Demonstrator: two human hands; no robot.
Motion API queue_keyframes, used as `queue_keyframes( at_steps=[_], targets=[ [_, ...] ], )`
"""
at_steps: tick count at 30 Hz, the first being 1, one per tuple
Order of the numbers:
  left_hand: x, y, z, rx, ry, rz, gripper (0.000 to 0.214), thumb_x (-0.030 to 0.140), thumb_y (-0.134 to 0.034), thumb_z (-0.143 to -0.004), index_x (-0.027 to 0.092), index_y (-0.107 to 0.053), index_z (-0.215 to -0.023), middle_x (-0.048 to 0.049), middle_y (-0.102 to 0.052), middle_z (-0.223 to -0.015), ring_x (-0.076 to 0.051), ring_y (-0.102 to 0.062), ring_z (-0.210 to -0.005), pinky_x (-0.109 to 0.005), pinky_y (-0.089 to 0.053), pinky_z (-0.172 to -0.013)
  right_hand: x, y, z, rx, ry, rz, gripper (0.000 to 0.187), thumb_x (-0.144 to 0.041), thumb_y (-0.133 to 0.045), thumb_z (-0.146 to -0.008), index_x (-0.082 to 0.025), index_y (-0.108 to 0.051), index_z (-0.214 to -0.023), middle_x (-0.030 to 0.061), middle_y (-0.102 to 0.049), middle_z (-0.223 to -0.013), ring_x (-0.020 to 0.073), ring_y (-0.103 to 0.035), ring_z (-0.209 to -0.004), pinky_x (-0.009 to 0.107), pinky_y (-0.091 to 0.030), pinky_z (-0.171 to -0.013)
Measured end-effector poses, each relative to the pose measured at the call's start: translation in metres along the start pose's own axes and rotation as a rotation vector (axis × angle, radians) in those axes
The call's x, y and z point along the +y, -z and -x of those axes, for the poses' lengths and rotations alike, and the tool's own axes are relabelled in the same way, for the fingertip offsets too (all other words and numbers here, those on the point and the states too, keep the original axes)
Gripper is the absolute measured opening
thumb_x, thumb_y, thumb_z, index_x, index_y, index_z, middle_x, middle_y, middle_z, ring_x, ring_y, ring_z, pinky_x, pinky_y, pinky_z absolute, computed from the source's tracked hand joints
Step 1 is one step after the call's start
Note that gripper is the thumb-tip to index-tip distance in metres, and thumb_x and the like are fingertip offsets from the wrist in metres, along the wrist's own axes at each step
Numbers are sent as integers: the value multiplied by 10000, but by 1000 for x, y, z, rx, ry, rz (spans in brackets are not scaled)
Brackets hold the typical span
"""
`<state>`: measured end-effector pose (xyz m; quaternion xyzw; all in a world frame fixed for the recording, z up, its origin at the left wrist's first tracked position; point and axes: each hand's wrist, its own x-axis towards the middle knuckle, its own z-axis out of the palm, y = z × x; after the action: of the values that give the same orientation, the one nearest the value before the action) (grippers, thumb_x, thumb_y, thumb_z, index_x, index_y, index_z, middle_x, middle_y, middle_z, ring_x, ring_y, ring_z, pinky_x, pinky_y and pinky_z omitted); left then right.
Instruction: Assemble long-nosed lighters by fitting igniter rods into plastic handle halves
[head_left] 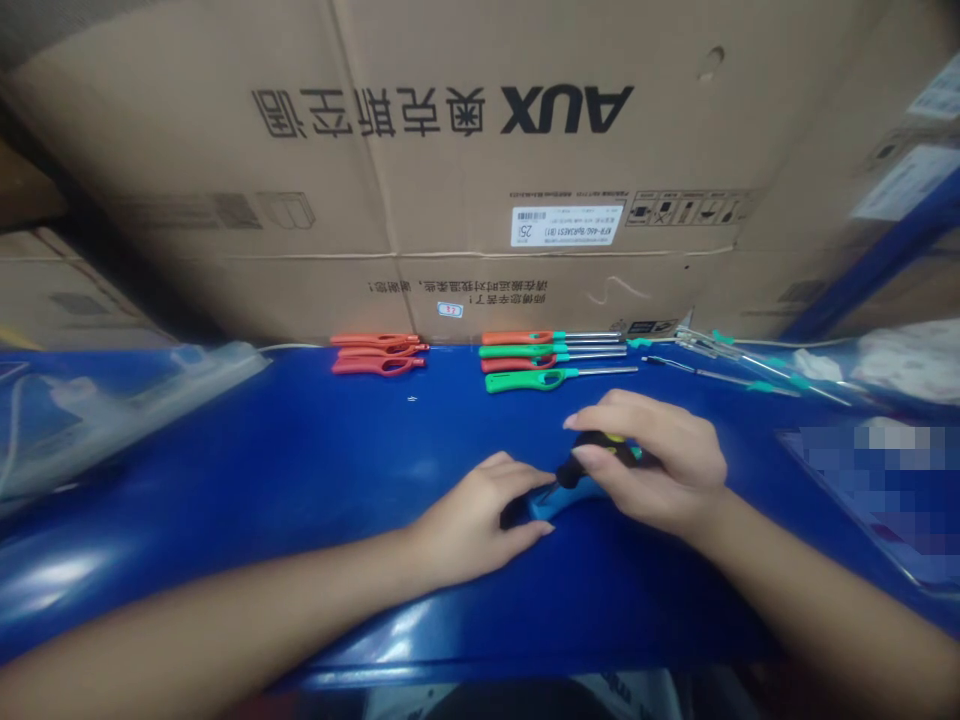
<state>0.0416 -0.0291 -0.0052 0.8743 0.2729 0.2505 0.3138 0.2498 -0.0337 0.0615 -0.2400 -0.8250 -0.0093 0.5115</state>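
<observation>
My left hand is closed around the near end of a blue gas lighter body just above the blue tabletop, thumb and fingers on either side. In my right hand is a short screwdriver with a black and yellow handle. Its shaft slants down to the blue body beside the left fingertips; whether the tip sits in a screw cannot be made out. A bit of teal shows by the right palm. My hand hides the far part of the blue lighter.
Beyond my hands lie several red and green long lighters with metal tubes. To their left are red lighter bodies. Loose metal tubes with teal parts lie at right. A large cardboard sheet stands behind; clear plastic lies left.
</observation>
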Motion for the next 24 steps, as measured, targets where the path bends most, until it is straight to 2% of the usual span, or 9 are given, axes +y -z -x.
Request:
queue_keyframes(
  at_steps=[3,5,7,10,13,16,20,22,24],
  targets=[
    [0,0,0,6,15,-11,308,284,-724,-886,175,-656,-1166,-78,-723,-1114,-240,-642,-1029,-399,-494,-968,-2,2,0,-160,-112,-231,353,-118,-447,-980,-175,-636,-1273,92,-740,-1026,171,-707,-883,298,-581,-739],
    [-1,-1,0,5,5,-20,298,289,-714,-894,169,-653,-1160,-87,-718,-1122,-249,-641,-1059,-409,-485,-990,-4,2,0,-216,-189,-347,363,-148,-450,-996,-190,-616,-1316,90,-735,-1060,172,-705,-898,305,-585,-739],
    [-2,-1,0,0,-23,-28,291,286,-696,-910,175,-647,-1174,-87,-714,-1149,-250,-640,-1085,-416,-473,-1014,-4,0,0,-158,-163,-300,290,-184,-578,-958,-200,-666,-1234,69,-738,-964,163,-685,-788,286,-564,-661],
    [-3,-1,1,-7,-56,-32,313,266,-666,-935,198,-623,-1237,-79,-698,-1224,-244,-629,-1126,-420,-459,-1044,-4,-1,1,-15,-32,-29,261,-182,-735,-858,-212,-707,-1115,34,-711,-789,146,-621,-643,269,-517,-575],
    [-3,-2,1,-3,-65,-41,328,266,-650,-947,199,-613,-1266,-83,-692,-1222,-242,-615,-1128,-418,-470,-1034,-3,0,2,-40,2,21,287,-182,-616,-928,-203,-677,-1207,91,-739,-967,187,-680,-804,311,-562,-674],
    [-4,-2,1,-9,-66,-51,341,273,-648,-950,195,-611,-1281,-88,-691,-1213,-245,-607,-1133,-418,-476,-1030,-2,0,1,-158,-167,-195,394,-153,-444,-994,-208,-597,-1353,110,-709,-1163,198,-688,-964,341,-580,-747],
    [-6,-4,1,-10,-71,-63,372,273,-641,-956,179,-597,-1313,-101,-676,-1260,-250,-589,-1187,-426,-461,-1067,1,-3,0,-54,-177,-171,246,-215,-699,-891,-225,-714,-1135,42,-714,-902,148,-621,-715,267,-516,-571],
    [-6,-4,2,5,-72,-62,359,277,-642,-956,180,-604,-1299,-99,-678,-1249,-247,-590,-1185,-427,-464,-1068,1,-3,0,-5,-102,-51,257,-214,-749,-851,-221,-723,-1107,45,-721,-907,137,-584,-659,270,-509,-560],
    [-5,-4,2,15,-68,-67,337,284,-643,-955,186,-616,-1276,-96,-688,-1211,-244,-605,-1146,-427,-487,-1037,0,-3,0,-40,-102,-25,278,-206,-661,-912,-216,-696,-1188,79,-729,-1036,161,-632,-752,304,-555,-650]
  ],
)
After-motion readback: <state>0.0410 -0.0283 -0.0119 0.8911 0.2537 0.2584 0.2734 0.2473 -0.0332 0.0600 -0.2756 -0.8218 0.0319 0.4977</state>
